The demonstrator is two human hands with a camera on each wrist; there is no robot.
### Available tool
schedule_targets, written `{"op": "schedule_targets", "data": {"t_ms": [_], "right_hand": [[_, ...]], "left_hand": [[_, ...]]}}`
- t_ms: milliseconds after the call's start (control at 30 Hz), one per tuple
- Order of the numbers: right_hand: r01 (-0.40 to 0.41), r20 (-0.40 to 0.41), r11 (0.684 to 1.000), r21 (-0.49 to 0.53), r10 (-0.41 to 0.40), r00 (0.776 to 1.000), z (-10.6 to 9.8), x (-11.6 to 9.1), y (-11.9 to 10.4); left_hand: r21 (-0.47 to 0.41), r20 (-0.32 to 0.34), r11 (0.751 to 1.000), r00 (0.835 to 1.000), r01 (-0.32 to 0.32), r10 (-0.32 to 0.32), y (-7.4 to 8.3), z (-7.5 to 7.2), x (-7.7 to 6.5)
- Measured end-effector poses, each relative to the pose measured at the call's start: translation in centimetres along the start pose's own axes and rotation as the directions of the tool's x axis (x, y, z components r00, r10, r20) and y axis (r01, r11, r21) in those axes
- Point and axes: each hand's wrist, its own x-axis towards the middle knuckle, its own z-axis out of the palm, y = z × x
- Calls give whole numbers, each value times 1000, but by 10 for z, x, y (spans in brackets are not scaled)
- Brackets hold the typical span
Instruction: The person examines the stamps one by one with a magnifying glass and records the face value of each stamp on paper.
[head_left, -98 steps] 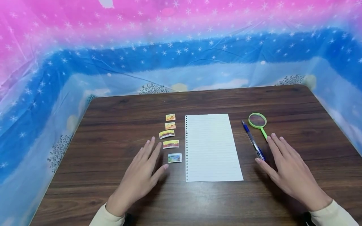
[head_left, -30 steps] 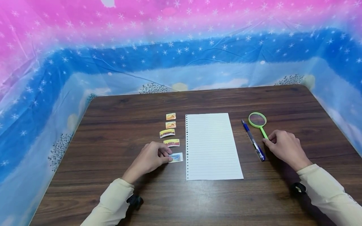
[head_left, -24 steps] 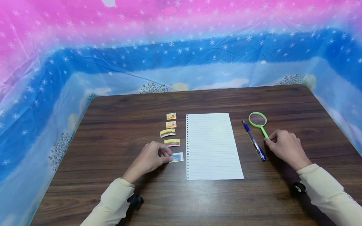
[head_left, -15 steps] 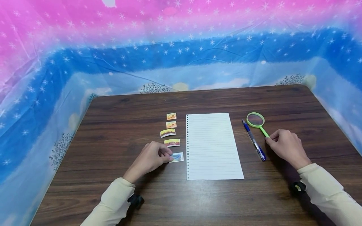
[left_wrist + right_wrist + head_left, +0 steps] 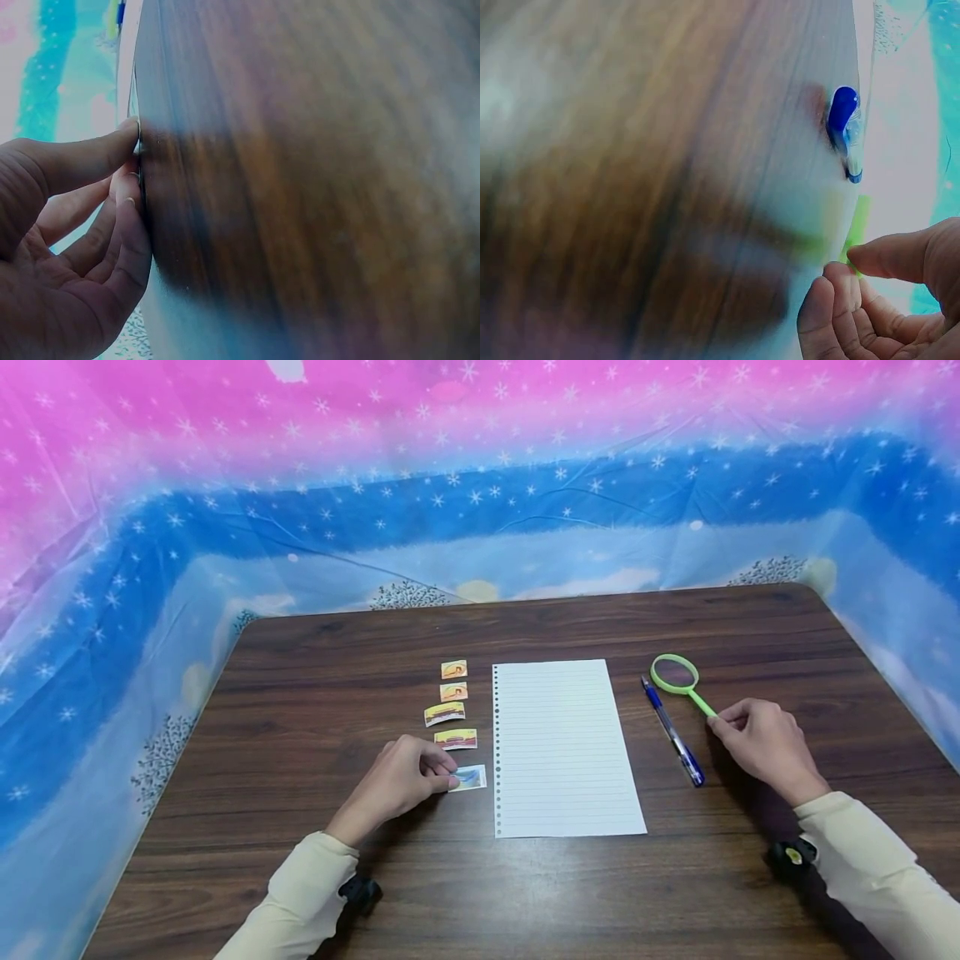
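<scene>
With thumb and fingers, my left hand [image 5: 401, 779] pinches the left edge of a blue-green landscape stamp [image 5: 472, 777], which lies at the near end of a column of stamps. In the left wrist view the thumb and fingertips [image 5: 129, 127] meet at the table surface. My right hand [image 5: 767, 743] grips the end of the green handle of a magnifying glass [image 5: 675, 674]; its round lens points away to the far left. The right wrist view shows the green handle [image 5: 855, 229] between thumb and fingers. A blue pen [image 5: 672, 732] lies just left of that hand.
A lined, punched sheet of paper [image 5: 567, 748] lies mid-table between the hands. Up the column are two red-and-yellow stamps [image 5: 455, 740] and two orange stamps [image 5: 453, 670]. The brown wooden table [image 5: 337, 668] ends at a patterned cloth [image 5: 480, 493].
Both hands went from spread fingers to pinching: the left on the near stamp, the right on the magnifying glass handle. The magnifying glass has since shifted slightly left and away. The left hand stays still.
</scene>
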Motion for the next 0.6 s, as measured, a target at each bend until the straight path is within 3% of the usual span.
{"op": "schedule_targets", "data": {"t_ms": [300,600], "right_hand": [[47,-25,998,29,-46,999,0,-3,-13],[122,2,990,65,-122,992,7,-11,-33]], "left_hand": [[-6,-2,1000,1000,-2,2,0,-1,0],[-9,12,1000,1000,12,-12,0,0,0]]}}
